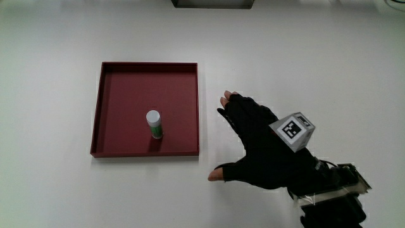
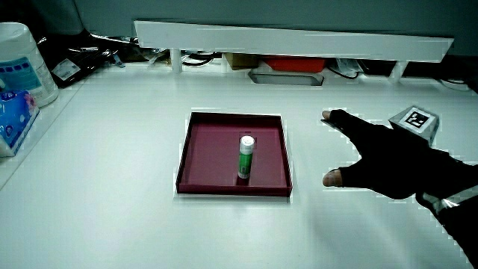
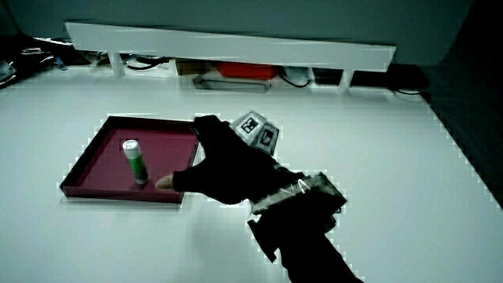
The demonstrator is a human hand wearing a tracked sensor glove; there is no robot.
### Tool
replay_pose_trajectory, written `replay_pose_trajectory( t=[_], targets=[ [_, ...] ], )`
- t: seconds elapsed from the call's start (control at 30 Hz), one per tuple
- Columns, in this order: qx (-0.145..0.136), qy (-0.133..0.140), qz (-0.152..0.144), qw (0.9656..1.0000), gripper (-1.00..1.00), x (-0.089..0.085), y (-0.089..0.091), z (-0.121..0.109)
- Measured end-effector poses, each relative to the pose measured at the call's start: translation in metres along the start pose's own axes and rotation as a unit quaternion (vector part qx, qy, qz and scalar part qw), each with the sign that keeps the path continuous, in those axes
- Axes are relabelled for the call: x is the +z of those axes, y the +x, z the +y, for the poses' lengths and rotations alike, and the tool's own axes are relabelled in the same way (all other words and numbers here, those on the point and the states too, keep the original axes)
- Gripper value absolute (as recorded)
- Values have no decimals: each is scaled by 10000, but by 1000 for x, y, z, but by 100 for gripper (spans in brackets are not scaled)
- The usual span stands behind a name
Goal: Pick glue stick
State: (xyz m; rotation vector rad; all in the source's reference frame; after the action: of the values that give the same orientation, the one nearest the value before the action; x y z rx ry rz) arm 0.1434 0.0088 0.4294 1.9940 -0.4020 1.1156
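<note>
A green glue stick (image 1: 154, 125) with a white cap stands upright in a shallow dark red tray (image 1: 111, 76), nearer to the person than the tray's middle. It shows in both side views (image 2: 246, 157) (image 3: 134, 161). The hand (image 1: 259, 143) in its black glove hovers over the bare table beside the tray, fingers spread and holding nothing, thumb tip (image 1: 215, 175) near the tray's closest corner. A patterned cube (image 1: 292, 131) sits on its back. The hand (image 2: 377, 158) (image 3: 228, 167) does not touch the tray or the glue stick.
A low white partition (image 2: 291, 39) runs along the table's edge farthest from the person, with cables and a red item under it. A white container (image 2: 22, 63) and a blue packet (image 2: 13, 112) stand at the table's edge in a side view.
</note>
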Motion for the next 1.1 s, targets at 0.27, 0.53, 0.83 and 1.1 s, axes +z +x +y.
replay_pose_trajectory(
  t=[0.27,0.53,0.83,1.1],
  targets=[
    [-85,-153,99,9998,0,-12,1,34],
    [198,-155,147,9996,0,-24,9,66],
    [216,-243,464,9984,0,-46,19,97],
    [272,87,381,9989,0,-60,19,116]
  ],
)
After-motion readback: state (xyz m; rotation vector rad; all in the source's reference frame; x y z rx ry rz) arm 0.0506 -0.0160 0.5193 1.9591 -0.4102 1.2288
